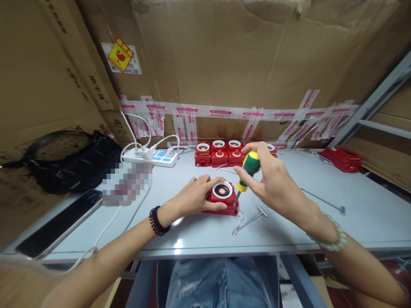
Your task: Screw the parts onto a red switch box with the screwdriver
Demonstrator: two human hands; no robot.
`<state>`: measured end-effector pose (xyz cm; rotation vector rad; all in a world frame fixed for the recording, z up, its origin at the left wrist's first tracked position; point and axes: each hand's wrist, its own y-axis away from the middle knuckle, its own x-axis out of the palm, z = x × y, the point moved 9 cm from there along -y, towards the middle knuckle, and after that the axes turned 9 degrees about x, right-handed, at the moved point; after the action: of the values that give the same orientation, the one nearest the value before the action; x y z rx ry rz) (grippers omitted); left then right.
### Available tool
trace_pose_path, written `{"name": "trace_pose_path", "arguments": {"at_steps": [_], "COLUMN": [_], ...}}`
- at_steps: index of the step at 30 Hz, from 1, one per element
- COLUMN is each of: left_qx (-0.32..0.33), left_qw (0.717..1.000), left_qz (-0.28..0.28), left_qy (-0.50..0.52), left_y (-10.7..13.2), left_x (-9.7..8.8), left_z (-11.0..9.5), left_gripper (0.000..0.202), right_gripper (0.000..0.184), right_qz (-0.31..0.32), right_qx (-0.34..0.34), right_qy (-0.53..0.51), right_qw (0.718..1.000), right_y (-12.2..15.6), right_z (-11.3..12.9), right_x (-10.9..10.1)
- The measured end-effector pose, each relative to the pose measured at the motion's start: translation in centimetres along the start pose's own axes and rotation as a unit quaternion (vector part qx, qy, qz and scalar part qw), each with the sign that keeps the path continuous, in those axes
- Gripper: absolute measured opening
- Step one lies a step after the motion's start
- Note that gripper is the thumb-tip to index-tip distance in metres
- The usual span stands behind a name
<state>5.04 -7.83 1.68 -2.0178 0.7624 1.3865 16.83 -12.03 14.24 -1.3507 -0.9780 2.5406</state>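
A red box with a white ring and black centre (pixel 222 191) lies on the white table in front of me. My left hand (pixel 201 196) is closed around its left side, thumb along the front and fingers over the top. In my right hand (pixel 272 179) is a screwdriver (pixel 251 164) with a green and yellow handle, gripped by thumb and fingers. Its shaft slants down, and the tip meets the box's right front corner. Just right of the box, a small metal T-shaped hammer (pixel 253 219) with a pale cord rests on the table.
Several similar red boxes (pixel 219 155) stand in a row at the back. Another red box (pixel 342 159) sits far right, and a second metal hammer (pixel 324 200) lies nearer. On the left are a power strip (pixel 160 158), a phone (pixel 61 222) and a black bag (pixel 70 160). Cardboard (pixel 205 64) walls the back.
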Motion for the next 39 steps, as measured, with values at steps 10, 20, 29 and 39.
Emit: {"name": "trace_pose_path", "arguments": {"at_steps": [10, 20, 29, 39], "left_qx": [-0.003, -0.005, -0.007, -0.008], "left_qw": [1.000, 1.000, 1.000, 1.000], "left_qz": [0.003, 0.004, 0.008, 0.005], "left_qy": [-0.003, -0.002, -0.005, 0.004], "left_y": [-0.1, -0.1, 0.0, 0.0], "left_x": [-0.1, -0.2, -0.1, 0.0], "left_z": [0.0, -0.1, 0.0, 0.1], "left_gripper": [0.070, 0.069, 0.068, 0.069], "right_gripper": [0.019, 0.023, 0.039, 0.025], "right_qz": [-0.015, 0.028, 0.029, -0.024], "right_qx": [-0.008, 0.006, -0.016, -0.014], "right_qy": [0.021, 0.000, 0.011, 0.112], "right_qw": [1.000, 1.000, 0.999, 0.993], "right_y": [0.3, 0.6, 0.4, 0.1], "right_z": [0.5, 0.5, 0.4, 0.0], "right_x": [0.0, 0.0, 0.0, -0.4]}}
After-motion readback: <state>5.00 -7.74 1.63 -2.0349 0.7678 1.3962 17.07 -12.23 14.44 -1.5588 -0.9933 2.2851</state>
